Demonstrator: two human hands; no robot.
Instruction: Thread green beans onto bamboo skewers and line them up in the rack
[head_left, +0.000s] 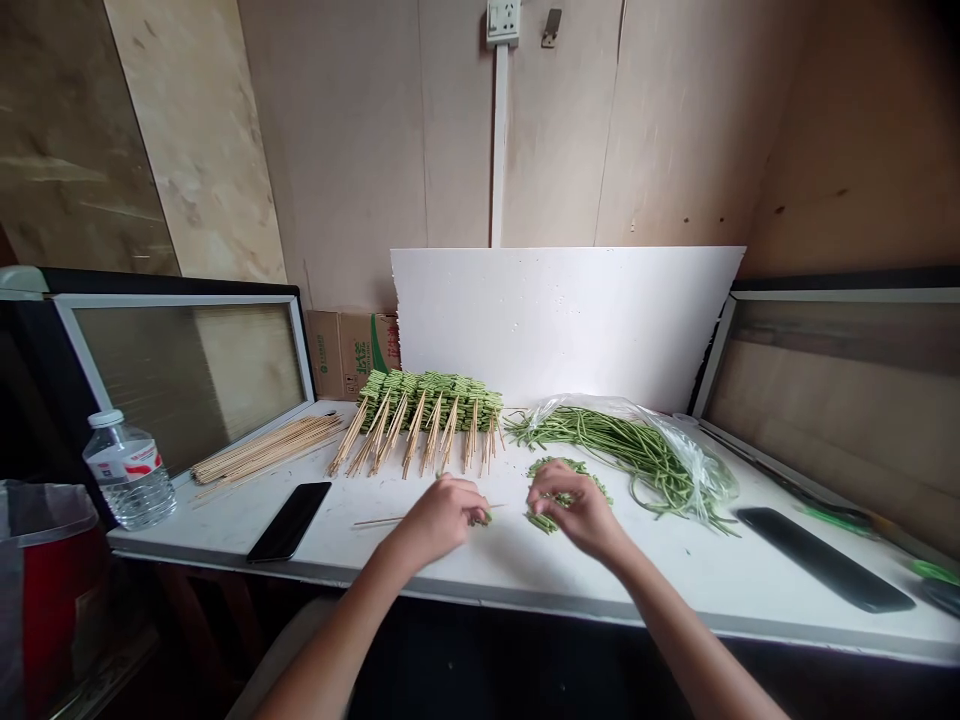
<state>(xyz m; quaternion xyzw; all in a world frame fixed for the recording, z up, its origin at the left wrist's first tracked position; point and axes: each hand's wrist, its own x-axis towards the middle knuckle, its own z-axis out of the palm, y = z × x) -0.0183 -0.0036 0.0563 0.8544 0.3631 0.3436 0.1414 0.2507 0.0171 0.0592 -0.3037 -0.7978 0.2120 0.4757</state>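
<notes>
"One skewer [377, 521] — where?"
"Pinched in the left grip [444, 512], low over the worktop [652, 565]; the right grip [576, 505] (contents? can't tell) hangs over cut beans [541, 522]."
"Step?"
"Threading, apparently — the next piece calls for steady aim."

A pale beige panelled wall [337, 150] spans the upper centre, with a white plastic socket [503, 20] near the top edge. Marbled brown-and-cream panels [199, 130] cover the upper left. Pale-framed glass panes [187, 370] flank the long white table [214, 530] at left and right.
</notes>
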